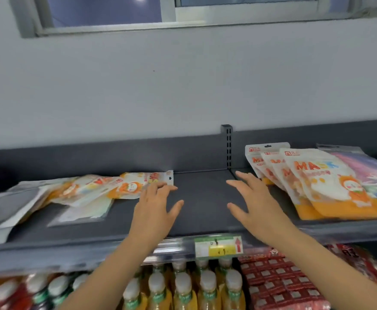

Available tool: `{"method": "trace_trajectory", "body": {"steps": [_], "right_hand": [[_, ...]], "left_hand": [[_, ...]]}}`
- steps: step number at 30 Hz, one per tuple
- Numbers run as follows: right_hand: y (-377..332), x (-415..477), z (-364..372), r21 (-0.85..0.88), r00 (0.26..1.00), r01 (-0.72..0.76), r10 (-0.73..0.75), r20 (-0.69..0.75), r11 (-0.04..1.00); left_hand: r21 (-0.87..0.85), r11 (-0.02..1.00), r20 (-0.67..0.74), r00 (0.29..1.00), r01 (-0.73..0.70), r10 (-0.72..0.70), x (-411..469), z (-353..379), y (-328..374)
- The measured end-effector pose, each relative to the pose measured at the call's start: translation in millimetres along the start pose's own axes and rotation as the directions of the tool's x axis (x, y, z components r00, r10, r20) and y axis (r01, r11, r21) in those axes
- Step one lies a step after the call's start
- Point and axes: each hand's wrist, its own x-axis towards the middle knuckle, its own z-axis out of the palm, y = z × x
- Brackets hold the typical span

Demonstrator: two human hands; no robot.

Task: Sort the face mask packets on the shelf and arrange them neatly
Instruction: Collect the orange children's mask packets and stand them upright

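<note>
A dark grey shelf [201,204] holds two groups of face mask packets. At the right, several white-and-orange "MASK" packets [321,186] lean in an overlapping row. At the left, a loose pile of similar orange packets [129,186] lies flat among paler packets [84,211]. My left hand [156,209] is spread open, its fingertips touching the right end of the left pile. Over the bare middle of the shelf, my right hand [252,202] is open with fingers apart, just left of the leaning row and holding nothing.
Pink and purple packets [366,171] lie at the far right. A slotted upright [227,146] stands at the shelf's back. A green-yellow price tag [219,246] hangs on the front edge. Below are capped bottles [183,287] and red packs [279,280].
</note>
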Motion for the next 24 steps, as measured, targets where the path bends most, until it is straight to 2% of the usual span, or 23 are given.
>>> {"method": "trace_trajectory", "body": {"steps": [11,17,19,22,24], "right_hand": [[-172,98,123,0.067,0.968,0.021,-0.037,0.248,0.998],[-239,134,181,0.019,0.954,0.034,-0.038,0.298,0.999],[-256,141,193,-0.011,0.948,0.050,-0.044,0.316,0.999],[-275,151,208,-0.087,0.926,0.092,-0.053,0.373,0.992],[-282,157,216,-0.140,0.917,0.087,-0.024,0.399,0.986]], "left_hand": [[0.201,0.980,0.068,0.998,-0.002,-0.012,5,-97,-189],[0.312,0.945,0.216,0.976,-0.092,0.024,1,-116,-248],[0.253,0.960,0.233,0.971,-0.121,0.060,-3,-119,-258],[0.000,0.992,0.184,0.975,-0.126,0.124,-10,-127,-268],[-0.107,0.985,0.155,0.977,-0.132,0.148,-11,-133,-274]]}}
